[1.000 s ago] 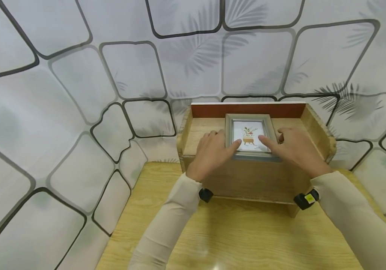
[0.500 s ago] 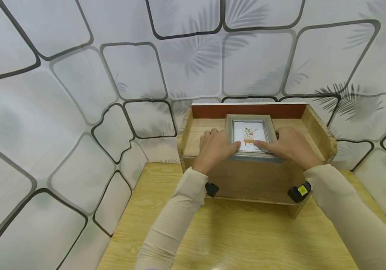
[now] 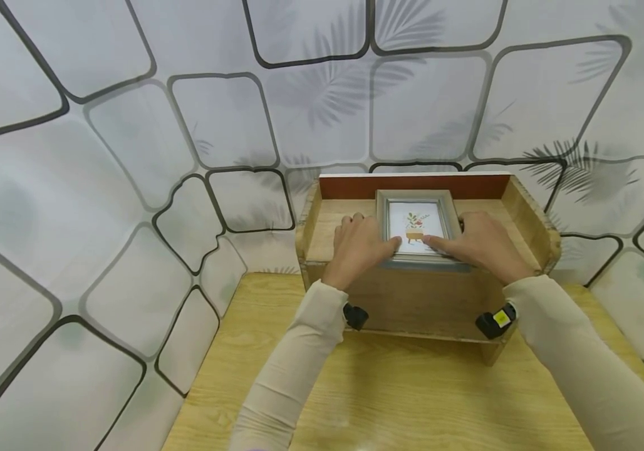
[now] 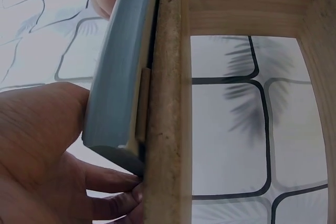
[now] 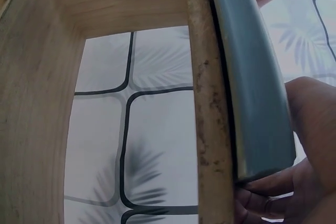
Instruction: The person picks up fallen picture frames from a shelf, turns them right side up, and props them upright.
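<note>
A picture frame (image 3: pixel 412 219) with a plant print lies face up on the upper board of a small wooden shelf (image 3: pixel 423 300). My left hand (image 3: pixel 358 247) grips its left side, thumb over the near left corner. From the right, my right hand (image 3: pixel 482 244) holds the opposite side with its thumb reaching onto the print. In the left wrist view the frame's blue-grey edge (image 4: pixel 118 72) sits close against the shelf board (image 4: pixel 164 103), fingertips tucked at its corner. Seen from the right wrist, fingers (image 5: pixel 273 184) curl under the frame's corner beside the board.
The shelf stands on a yellow wood-grain table (image 3: pixel 412 401), backed by a reddish-brown strip (image 3: pixel 350 185) along its top. Raised wooden sides (image 3: pixel 536 219) bound the upper board. Patterned wall covering (image 3: pixel 232 125) rises behind and to the left.
My right hand has shifted left, its thumb moving farther onto the print. My left wrist has come slightly to the right. The picture frame stays in nearly the same place.
</note>
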Motion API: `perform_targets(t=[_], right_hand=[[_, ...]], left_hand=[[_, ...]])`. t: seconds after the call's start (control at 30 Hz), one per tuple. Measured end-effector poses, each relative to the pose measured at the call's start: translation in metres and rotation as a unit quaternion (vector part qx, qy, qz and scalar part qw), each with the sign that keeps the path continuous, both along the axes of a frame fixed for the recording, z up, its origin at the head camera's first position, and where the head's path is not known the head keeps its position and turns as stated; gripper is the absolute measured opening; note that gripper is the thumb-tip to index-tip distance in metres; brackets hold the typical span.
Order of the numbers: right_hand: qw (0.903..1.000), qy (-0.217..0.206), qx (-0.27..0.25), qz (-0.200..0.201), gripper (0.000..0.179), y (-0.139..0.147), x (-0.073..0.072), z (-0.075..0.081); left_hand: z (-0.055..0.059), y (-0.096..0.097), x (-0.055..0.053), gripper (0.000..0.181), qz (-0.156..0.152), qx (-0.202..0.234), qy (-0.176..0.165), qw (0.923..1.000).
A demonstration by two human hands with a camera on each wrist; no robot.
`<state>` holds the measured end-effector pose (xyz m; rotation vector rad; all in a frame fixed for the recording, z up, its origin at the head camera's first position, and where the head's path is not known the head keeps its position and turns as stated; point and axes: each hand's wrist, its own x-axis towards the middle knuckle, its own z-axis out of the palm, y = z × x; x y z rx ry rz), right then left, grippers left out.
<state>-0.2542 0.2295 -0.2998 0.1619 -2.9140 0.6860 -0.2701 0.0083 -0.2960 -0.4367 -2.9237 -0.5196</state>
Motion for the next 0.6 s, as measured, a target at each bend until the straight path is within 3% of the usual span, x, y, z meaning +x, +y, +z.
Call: perform_targets(t=[0.37,0.43,0.6], right_hand=[[0.9975,0.07,-0.002,0.009,0.065,0.003,0.003,0.008],[0.9975,0.071,-0.003,-0.001,0.069,0.002,0.004,0.011],[0.9985,0.039,0.006,-0.039,0.098,0.001,0.005,0.021]], left_hand=[[0.006,0.003,0.0,0.041,-0.018,0.072,0.058,0.9956],[0.008,0.004,0.0,0.04,-0.019,0.088,0.071,0.9934],[0.01,0.007,0.001,0.029,-0.021,0.1,0.106,0.9892]])
